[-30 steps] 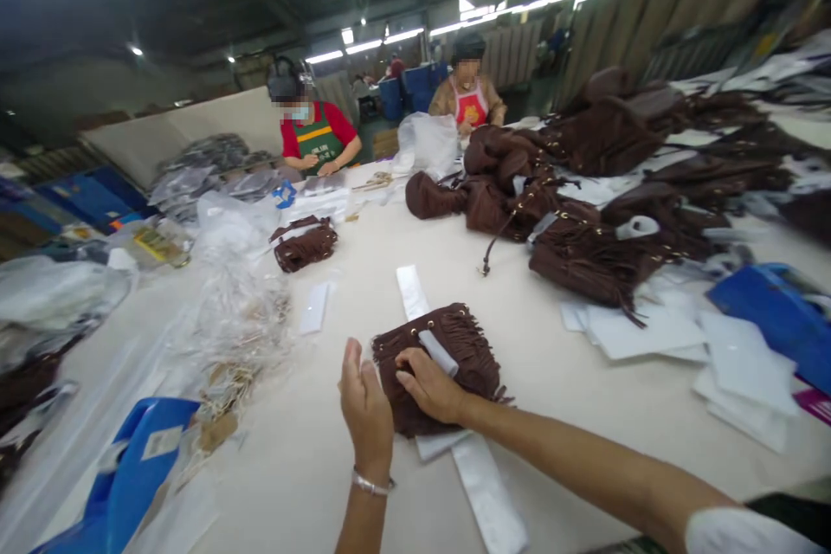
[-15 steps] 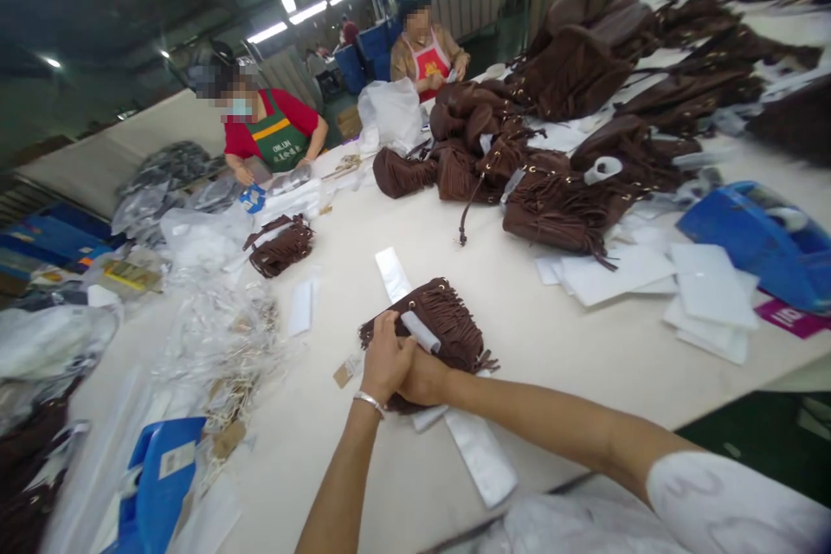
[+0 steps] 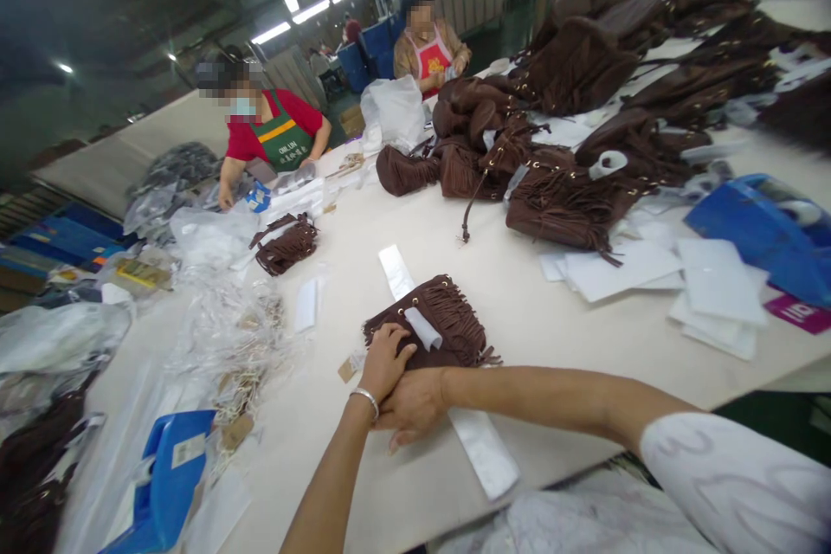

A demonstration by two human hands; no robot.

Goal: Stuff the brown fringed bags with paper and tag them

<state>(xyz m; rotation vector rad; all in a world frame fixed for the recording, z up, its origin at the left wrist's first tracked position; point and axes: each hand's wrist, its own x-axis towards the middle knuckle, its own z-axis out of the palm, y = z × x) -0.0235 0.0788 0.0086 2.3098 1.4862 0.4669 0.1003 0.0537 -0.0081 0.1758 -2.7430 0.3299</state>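
A dark brown fringed bag [image 3: 458,320] lies on the table before me, with brass eyelets and a short white wrap [image 3: 423,329] across its front. My left hand [image 3: 388,361], with a bracelet at the wrist, rests on the bag's left part, its fingers laid out over the leather. Just below it my right hand [image 3: 415,402] reaches in from the right along the bag's lower edge, fingers loosely extended and apart, partly overlapped by the left wrist. Beneath the bag runs a flat white strip [image 3: 484,450]. A small brown tag [image 3: 347,370] sits at its left.
Many brown bags [image 3: 564,199] are heaped at the back right. White sheets [image 3: 714,286] and a blue tape dispenser [image 3: 759,234] lie right. Another dispenser [image 3: 172,459] and clear plastic [image 3: 227,303] are left, near a second bag [image 3: 286,242]. Two people work across the table.
My right hand has moved down and left from the bag's middle toward its lower edge, and its fingers have opened out. My left hand has flattened onto the bag.
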